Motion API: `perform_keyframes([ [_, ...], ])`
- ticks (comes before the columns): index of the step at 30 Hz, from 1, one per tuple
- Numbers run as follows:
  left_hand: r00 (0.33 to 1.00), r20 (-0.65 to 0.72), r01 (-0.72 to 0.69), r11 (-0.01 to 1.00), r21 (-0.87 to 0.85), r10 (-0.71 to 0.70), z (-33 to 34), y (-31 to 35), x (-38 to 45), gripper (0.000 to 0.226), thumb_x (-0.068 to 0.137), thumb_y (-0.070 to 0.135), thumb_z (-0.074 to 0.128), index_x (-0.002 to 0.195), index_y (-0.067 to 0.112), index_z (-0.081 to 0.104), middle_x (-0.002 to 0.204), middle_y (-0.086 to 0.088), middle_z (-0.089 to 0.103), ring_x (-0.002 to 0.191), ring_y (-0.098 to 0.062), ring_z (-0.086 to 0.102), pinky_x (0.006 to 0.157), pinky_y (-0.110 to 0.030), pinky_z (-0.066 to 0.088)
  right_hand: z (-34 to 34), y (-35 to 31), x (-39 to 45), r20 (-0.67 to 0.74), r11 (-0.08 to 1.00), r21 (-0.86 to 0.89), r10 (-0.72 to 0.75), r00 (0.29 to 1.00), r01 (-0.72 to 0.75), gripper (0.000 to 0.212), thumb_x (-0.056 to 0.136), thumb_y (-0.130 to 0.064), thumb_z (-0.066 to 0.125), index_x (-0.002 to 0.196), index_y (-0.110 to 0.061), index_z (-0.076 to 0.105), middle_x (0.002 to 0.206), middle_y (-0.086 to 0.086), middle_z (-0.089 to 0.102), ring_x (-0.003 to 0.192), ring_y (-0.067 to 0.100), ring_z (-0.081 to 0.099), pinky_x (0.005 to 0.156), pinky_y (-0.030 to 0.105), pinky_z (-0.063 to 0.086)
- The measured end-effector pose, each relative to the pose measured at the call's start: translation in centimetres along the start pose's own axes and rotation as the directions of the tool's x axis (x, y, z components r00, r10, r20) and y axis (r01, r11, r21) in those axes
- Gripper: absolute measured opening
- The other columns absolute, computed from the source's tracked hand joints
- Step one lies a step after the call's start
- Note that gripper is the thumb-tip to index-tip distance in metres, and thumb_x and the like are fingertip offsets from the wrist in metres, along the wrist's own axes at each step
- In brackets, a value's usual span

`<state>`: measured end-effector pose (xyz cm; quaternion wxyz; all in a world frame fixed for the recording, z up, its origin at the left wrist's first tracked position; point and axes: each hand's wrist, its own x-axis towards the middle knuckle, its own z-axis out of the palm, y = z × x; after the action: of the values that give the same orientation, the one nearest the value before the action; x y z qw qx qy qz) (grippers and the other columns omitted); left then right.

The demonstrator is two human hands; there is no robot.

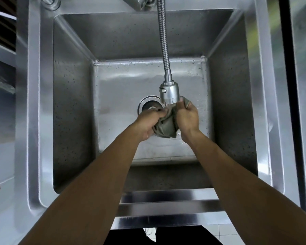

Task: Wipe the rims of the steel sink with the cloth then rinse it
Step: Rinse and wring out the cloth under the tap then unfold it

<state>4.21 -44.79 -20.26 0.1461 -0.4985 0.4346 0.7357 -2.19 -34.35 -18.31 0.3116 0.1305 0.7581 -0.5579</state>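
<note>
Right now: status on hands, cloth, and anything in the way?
Left hand and right hand both grip the cloth, bunched between them. Cloth sits just under the faucet head, over the sink basin. Nothing blocking.

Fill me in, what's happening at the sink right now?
A person holds a bunched grey cloth in both hands over the steel sink basin. The left hand and right hand each grip it just below the spray head of the flexible faucet, near the drain. Droplets dot the basin floor; whether water is running can't be told.
</note>
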Motion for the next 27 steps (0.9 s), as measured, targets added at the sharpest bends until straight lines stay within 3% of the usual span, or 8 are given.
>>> perform_keyframes([
  [5,0.984,-0.159,-0.087,0.994,-0.066,0.075,0.3,0.2,0.6,0.017,0.099,0.015,0.062,0.109,0.009,0.073,0.093,-0.008,0.079,0.083,-0.023,0.075,0.076,-0.034,0.062,0.4,0.6,-2.0,0.202,0.996,-0.076,-0.027,0.979,0.043,0.022,0.107,-0.021,0.055,0.088,-0.018,0.065,0.081,0.005,0.071,0.075,0.015,0.068,0.067,0.032,0.058],
  [10,0.985,-0.114,-0.128,0.992,-0.014,0.125,1.9,-0.5,-0.3,0.014,0.101,0.028,0.065,0.108,0.018,0.07,0.104,-0.005,0.078,0.097,-0.024,0.075,0.09,-0.042,0.061,-1.2,0.3,0.6,-0.02,1.0,0.028,0.009,1.0,-0.009,0.022,0.106,-0.019,0.057,0.087,-0.021,0.069,0.088,0.002,0.073,0.082,0.016,0.068,0.08,0.038,0.06],
  [13,0.971,-0.192,-0.158,0.986,-0.06,0.143,-0.9,-0.3,-0.5,0.009,0.1,0.019,0.066,0.108,0.02,0.068,0.111,-0.002,0.074,0.099,-0.022,0.071,0.089,-0.04,0.059,-2.0,0.5,-0.3,0.123,0.997,0.057,0.053,0.991,-0.06,0.017,0.106,-0.021,0.058,0.097,-0.019,0.072,0.094,0.004,0.077,0.085,0.018,0.073,0.072,0.033,0.06],
  [18,1.0,0.029,0.0,0.999,-0.033,0.001,-4.8,0.1,-3.3,0.045,0.092,-0.003,0.068,0.127,0.024,0.068,0.12,-0.001,0.074,0.102,-0.022,0.072,0.082,-0.04,0.062,-2.8,-0.1,-2.6,0.364,0.998,-0.059,-0.004,0.931,0.027,0.019,0.102,-0.008,0.061,0.105,-0.021,0.074,0.098,-0.001,0.077,0.09,0.013,0.072,0.08,0.031,0.06],
  [20,0.997,0.073,0.008,1.0,0.024,-0.01,-5.7,0.7,-4.4,0.039,0.09,-0.005,0.063,0.117,0.023,0.074,0.113,-0.002,0.076,0.098,-0.024,0.072,0.073,-0.039,0.061,-2.9,-0.7,-3.6,0.415,0.988,-0.145,0.012,0.91,0.054,0.025,0.1,-0.006,0.061,0.1,-0.026,0.077,0.094,-0.007,0.076,0.087,0.011,0.071,0.082,0.032,0.059],
  [22,0.993,0.113,0.036,0.998,0.052,-0.042,-5.9,1.3,-5.5,0.015,0.092,0.011,0.063,0.097,0.018,0.074,0.095,-0.004,0.076,0.083,-0.024,0.071,0.068,-0.036,0.057,-2.9,-1.2,-4.8,0.462,0.985,-0.17,0.08,0.883,0.0,0.02,0.099,-0.02,0.064,0.091,-0.027,0.08,0.093,-0.008,0.078,0.089,0.011,0.073,0.086,0.034,0.06],
  [24,0.994,0.102,0.028,0.999,0.028,-0.03,-5.7,1.6,-6.3,0.013,0.094,0.027,0.065,0.086,0.018,0.069,0.083,-0.005,0.072,0.072,-0.024,0.067,0.066,-0.035,0.055,-2.7,-1.6,-5.8,0.463,0.986,-0.168,0.098,0.881,-0.022,0.025,0.1,-0.03,0.064,0.085,-0.024,0.082,0.094,-0.008,0.077,0.088,0.007,0.074,0.086,0.031,0.06],
  [27,0.997,-0.013,-0.076,0.997,-0.01,0.075,-5.6,1.5,-6.7,0.016,0.088,0.027,0.078,0.089,0.019,0.064,0.084,-0.006,0.07,0.068,-0.024,0.065,0.062,-0.034,0.054,-2.2,-1.9,-6.6,0.429,0.959,-0.224,-0.064,0.901,0.174,0.016,0.094,-0.009,0.072,0.09,-0.024,0.076,0.091,-0.011,0.07,0.077,-0.007,0.066,0.075,0.013,0.052],
])
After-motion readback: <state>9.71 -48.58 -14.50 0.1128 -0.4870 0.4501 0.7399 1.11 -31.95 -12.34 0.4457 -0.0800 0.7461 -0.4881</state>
